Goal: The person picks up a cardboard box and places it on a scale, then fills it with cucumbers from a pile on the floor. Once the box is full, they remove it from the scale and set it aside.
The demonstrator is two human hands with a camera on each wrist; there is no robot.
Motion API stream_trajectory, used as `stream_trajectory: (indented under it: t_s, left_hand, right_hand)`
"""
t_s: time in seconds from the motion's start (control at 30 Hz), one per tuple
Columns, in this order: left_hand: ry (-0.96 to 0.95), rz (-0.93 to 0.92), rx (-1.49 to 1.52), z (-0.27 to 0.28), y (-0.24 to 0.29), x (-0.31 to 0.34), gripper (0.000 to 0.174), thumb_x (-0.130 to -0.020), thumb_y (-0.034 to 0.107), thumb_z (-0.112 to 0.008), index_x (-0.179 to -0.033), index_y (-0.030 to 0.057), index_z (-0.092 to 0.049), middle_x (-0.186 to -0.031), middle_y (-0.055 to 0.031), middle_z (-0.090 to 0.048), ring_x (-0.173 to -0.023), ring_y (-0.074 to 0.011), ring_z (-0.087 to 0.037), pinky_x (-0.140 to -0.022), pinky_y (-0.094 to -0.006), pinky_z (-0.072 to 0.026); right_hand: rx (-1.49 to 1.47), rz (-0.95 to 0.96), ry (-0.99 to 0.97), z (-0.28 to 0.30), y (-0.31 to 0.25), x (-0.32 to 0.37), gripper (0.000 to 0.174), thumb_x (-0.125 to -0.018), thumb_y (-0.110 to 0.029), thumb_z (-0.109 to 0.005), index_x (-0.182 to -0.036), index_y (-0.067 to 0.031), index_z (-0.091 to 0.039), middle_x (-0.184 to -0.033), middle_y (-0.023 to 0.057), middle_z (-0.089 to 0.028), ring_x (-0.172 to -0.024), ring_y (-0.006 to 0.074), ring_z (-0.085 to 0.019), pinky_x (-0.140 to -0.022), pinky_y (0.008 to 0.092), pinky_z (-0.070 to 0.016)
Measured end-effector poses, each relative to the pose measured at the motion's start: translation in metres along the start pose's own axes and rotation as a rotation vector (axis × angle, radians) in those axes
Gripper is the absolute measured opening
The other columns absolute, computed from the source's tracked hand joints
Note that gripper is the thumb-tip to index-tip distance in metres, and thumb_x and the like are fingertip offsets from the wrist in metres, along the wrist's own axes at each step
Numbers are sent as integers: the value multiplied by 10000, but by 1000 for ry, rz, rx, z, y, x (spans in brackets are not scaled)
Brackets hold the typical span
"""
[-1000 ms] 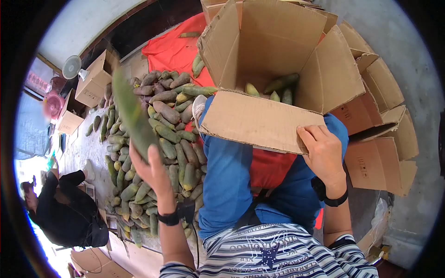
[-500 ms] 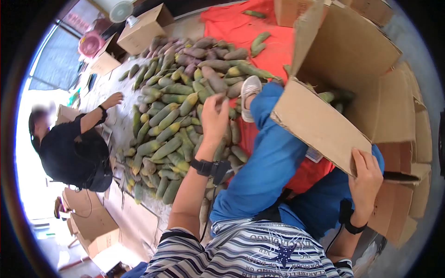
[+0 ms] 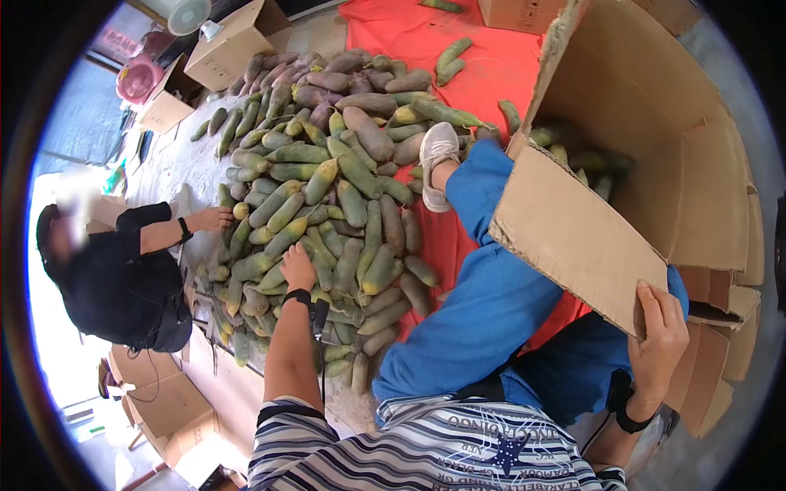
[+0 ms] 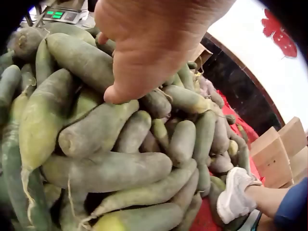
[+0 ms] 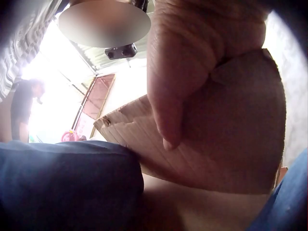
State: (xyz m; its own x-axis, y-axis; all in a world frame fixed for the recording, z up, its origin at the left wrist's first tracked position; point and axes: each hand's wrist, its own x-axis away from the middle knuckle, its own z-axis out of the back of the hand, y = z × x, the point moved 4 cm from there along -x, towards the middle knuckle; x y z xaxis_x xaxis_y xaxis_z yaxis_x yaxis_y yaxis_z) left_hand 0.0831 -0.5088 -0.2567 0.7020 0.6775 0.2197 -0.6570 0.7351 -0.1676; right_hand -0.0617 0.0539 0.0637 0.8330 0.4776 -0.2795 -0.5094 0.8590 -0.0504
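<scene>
My left hand [image 3: 298,268] reaches down onto a heap of long green radishes [image 3: 357,168]. In the left wrist view the hand [image 4: 154,53] lies over one end of a radish [image 4: 79,54], thumb at its near side and a fingertip at the far side; the other fingers are hidden. My right hand [image 3: 660,337] pinches the edge of a flap [image 3: 581,236] of an upright cardboard box [image 3: 655,106]. Its thumb lies against the flap [image 5: 231,130] in the right wrist view. Several radishes [image 3: 602,162] lie inside the box.
A person in black [image 3: 123,274] reaches to the heap's left side. Red cloth [image 3: 491,69] lies under the box and heap. More boxes stand at the right [image 3: 711,360], back left [image 3: 233,45] and lower left [image 3: 168,401]. My shoe [image 3: 440,155] is beside the heap.
A radish was in my left hand and is no longer there; the hand has moved down onto the heap. My right hand keeps holding the flap. The view has swung left.
</scene>
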Motion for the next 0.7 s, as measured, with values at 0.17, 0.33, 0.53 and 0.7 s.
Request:
stream_trajectory:
  t_s: [0.17, 0.33, 0.53, 0.7]
  left_hand:
    - [-11, 7, -235, -6, 4, -11, 334, -854, 108, -598, -1182, 92, -535, -1164, -142, -479, -1074, -340, -486, -849, -477, -448]
    - [76, -93, -120, 7, 12, 17, 425, -697, 74, -706, -1101, 83, -574, -1118, -151, -470, -1045, -362, -479, -814, -450, -448]
    - [395, -278, 204, 42, 40, 69, 605, -658, 163, -784, -1202, 55, -542, -1126, -178, -521, -1058, -365, -489, -896, -437, -413]
    - [499, -23, 1213, 170, 78, 75, 520, -802, 167, -746, -1222, -24, -507, -1163, -129, -553, -1068, -242, -530, -936, -382, -409]
  right_hand:
    - [13, -15, -10, 2, -3, -5, 400, -660, 43, -619, -1057, 2, -641, -985, 137, -632, -885, 309, -607, -759, 373, -493]
    - [14, -17, -3, 1, -3, -7, 381, -664, 35, -631, -1044, 4, -639, -979, 132, -632, -880, 302, -608, -746, 367, -494]
    - [25, -58, 44, 4, 2, -3, 353, -653, -1, -648, -1005, -15, -635, -962, 112, -621, -864, 288, -606, -726, 374, -494]
    - [-26, 15, 96, -2, 3, 1, 317, -675, -73, -655, -987, -26, -623, -923, 89, -610, -823, 256, -603, -684, 351, -494]
